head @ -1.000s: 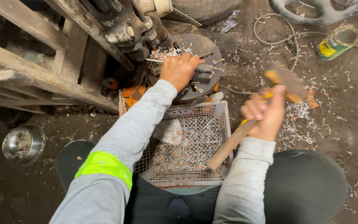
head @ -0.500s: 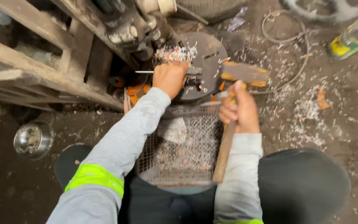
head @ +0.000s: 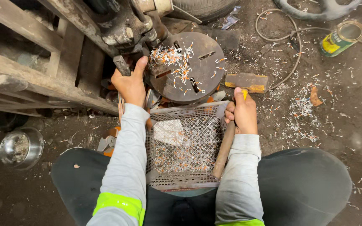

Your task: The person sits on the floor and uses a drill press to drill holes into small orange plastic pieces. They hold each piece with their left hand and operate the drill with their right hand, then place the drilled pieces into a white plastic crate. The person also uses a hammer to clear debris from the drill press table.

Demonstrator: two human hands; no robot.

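We see our left hand (head: pixel 130 83) closed around a dark lever (head: pixel 121 65) on the rusty machine (head: pixel 118 25), beside the round slotted metal plate (head: pixel 187 67) that carries white and orange shavings (head: pixel 170 56). Half a second ago this hand lay flat on the plate's near edge; now it has shifted left and gripped the lever. Our right hand (head: pixel 242 113) is wrapped tight around a hammer's wooden handle (head: pixel 223 148), which runs down along the right rim of the grey mesh basket (head: pixel 181 180) between our knees. The hammer head (head: pixel 246 81) now rests on the floor just right of the plate, whereas a second ago it was raised well out to the right. A steel bowl (head: pixel 21 147) sits far left, and a green and yellow can (head: pixel 341 37) lies at top right.
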